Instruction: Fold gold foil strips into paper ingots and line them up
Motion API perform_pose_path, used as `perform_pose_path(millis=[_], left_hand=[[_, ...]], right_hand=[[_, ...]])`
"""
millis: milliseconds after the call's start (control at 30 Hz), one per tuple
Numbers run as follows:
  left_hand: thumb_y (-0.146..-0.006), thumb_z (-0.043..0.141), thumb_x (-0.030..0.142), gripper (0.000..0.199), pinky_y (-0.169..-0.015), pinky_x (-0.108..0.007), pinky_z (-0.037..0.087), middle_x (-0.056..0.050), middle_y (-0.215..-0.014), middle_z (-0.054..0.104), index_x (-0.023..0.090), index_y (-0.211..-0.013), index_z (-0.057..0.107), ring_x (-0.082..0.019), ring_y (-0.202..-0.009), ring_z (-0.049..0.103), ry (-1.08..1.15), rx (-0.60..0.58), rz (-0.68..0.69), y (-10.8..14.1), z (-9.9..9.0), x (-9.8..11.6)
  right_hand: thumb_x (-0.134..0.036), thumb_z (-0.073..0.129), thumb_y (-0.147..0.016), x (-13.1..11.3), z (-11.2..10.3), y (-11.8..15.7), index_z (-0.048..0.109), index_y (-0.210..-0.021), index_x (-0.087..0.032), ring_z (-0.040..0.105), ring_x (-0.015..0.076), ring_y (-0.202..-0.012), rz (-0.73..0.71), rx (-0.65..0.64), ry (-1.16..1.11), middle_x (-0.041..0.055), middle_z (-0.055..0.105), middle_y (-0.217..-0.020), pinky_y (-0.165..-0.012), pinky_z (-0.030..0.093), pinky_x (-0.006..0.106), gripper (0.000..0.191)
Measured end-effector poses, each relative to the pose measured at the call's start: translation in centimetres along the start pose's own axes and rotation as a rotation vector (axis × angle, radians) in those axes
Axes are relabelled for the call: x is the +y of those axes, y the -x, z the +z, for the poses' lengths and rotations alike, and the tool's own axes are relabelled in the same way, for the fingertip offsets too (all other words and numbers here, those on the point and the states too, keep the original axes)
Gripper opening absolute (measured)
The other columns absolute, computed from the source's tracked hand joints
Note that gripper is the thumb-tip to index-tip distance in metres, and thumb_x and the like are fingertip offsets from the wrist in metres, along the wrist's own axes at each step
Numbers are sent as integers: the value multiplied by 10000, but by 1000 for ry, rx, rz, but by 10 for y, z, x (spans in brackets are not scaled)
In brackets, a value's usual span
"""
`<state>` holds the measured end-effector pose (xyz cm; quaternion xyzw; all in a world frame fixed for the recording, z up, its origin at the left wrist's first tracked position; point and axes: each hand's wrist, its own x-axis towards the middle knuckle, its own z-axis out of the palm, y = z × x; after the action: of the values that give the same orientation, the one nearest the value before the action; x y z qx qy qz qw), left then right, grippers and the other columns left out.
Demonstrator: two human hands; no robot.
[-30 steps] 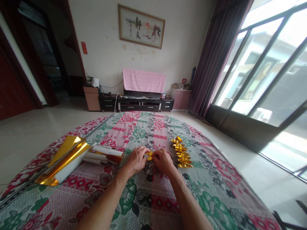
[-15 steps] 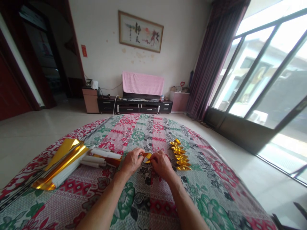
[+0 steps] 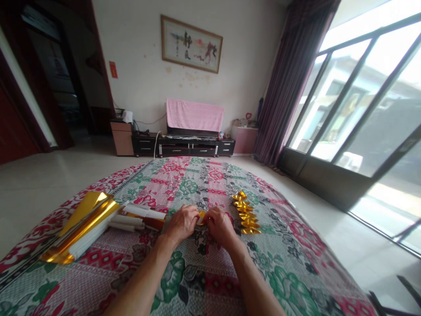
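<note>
Between my two hands is a small piece of gold foil paper (image 3: 201,217), mostly covered by the fingers. My left hand (image 3: 183,223) pinches its left end, and my right hand (image 3: 219,224) pinches the right end. Just right of my right hand, a row of several folded gold paper pieces (image 3: 249,216) with pointed ends lies on the patterned tablecloth (image 3: 197,259). To the left of my left hand are white paper rolls (image 3: 130,221) with a brown-gold strip among them. Farther left lies a larger stack of gold foil sheets (image 3: 88,224), curled and showing white undersides.
The cloth covers a round table. Beyond it stands a low black TV cabinet (image 3: 192,147) with a pink towel (image 3: 194,115) draped above it. Glass doors (image 3: 355,101) and a purple curtain (image 3: 279,83) are on the right. A dark chair part (image 3: 384,303) shows at bottom right.
My fingers have closed in further over the gold foil paper, so less of it shows and its white patch is out of sight. The view has shifted slightly.
</note>
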<state>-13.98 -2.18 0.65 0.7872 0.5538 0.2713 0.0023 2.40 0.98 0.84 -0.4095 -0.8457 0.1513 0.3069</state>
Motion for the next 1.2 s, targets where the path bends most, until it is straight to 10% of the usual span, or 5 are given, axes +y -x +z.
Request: perform_pose_path(millis=[1200], left_hand=[[-796,492,144,215,-793,-273,437,-41,-850,616,206,-817,696,-144,-830,544,116,57,-47,0,9,-9]], right_hand=[[-155,663,-664,-1,-8,8,679,-819,-188,543,146,-877,-20,-47,-66,39,605,-931,-808,408,242,159]])
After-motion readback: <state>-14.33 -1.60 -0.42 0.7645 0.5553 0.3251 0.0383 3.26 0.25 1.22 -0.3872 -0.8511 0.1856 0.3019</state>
